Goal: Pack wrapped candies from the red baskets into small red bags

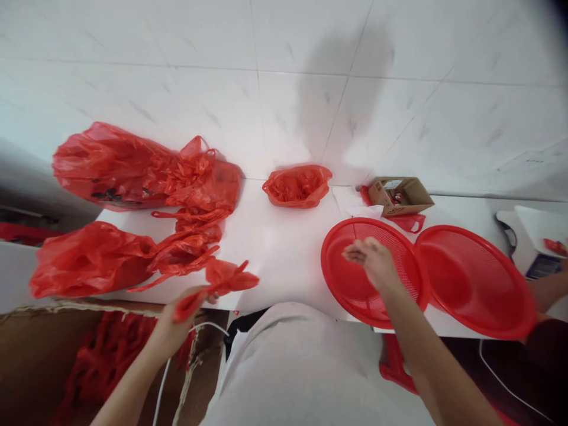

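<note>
My left hand (195, 305) is closed around a red plastic bag (226, 277), which sticks out past the fingers over the table's front edge. My right hand (375, 262) is above a round red mesh basket (332, 266). Its fingers are curled together and a little blurred; whatever they may hold is too small to make out. A second red basket (470, 284) overlaps the first on the right. Close to my left hand, several crumpled red plastic bags (184, 248) lie on the white table (270, 248).
Large filled red bags (115, 165) stand at the back left. An opened red bag (297, 186) and a small cardboard box (406, 195) sit near the wall. A big carton (39, 349) holds red bags below left. At far right are a white scale (528, 236) and another person's arm (548, 290).
</note>
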`<state>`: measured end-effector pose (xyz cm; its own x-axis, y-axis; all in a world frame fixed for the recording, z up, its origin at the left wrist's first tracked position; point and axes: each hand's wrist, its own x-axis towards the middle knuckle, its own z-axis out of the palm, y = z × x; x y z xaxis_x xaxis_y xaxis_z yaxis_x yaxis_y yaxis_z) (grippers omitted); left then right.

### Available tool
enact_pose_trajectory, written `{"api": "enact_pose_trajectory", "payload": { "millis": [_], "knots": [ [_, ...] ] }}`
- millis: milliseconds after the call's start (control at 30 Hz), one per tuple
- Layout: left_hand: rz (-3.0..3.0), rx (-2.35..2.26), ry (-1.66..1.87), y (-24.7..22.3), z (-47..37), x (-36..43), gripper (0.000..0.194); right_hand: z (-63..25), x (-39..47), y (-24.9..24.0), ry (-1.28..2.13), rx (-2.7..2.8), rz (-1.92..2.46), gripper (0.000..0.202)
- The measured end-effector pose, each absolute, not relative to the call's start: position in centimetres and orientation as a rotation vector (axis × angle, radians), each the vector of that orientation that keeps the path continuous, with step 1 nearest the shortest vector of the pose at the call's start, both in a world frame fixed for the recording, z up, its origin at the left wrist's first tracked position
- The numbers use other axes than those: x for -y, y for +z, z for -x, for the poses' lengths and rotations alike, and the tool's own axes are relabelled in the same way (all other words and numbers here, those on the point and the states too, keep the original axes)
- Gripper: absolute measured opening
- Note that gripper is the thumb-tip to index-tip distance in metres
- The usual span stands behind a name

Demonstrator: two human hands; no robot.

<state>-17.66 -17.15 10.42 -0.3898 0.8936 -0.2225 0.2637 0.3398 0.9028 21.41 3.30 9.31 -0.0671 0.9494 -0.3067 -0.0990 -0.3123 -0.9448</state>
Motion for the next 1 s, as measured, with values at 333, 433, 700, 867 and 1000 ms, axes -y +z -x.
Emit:
{"api": "enact_pose_trajectory", "payload": {
  "millis": [333, 433, 700, 867, 1000],
  "knots": [
    [-0.614, -1.511, 1.459, 11.3, 12.7, 15.4, 0.034, -7.1, 4.0, 7.3, 1.829, 2.114, 1.017, 0.029],
    [-0.560, -1.314, 1.515, 11.5, 10.8, 15.7, 0.036, -7.5, 3.4, 6.6, 1.814, 2.062, 1.094, 0.038],
    [-0.499, -1.190, 1.585, 11.5, 8.6, 14.0, 0.034, -8.4, 3.9, 7.2, 2.157, 1.959, 0.997, 0.048],
    [-0.416, -1.121, 1.664, 12.3, 9.4, 12.9, 0.033, -8.5, 4.5, 7.8, 2.030, 2.151, 0.893, 0.033],
    [-0.297, -1.022, 1.739, 12.7, 9.5, 12.2, 0.031, -8.1, 4.7, 7.9, 1.827, 2.143, 1.009, 0.028]
  ]
}}
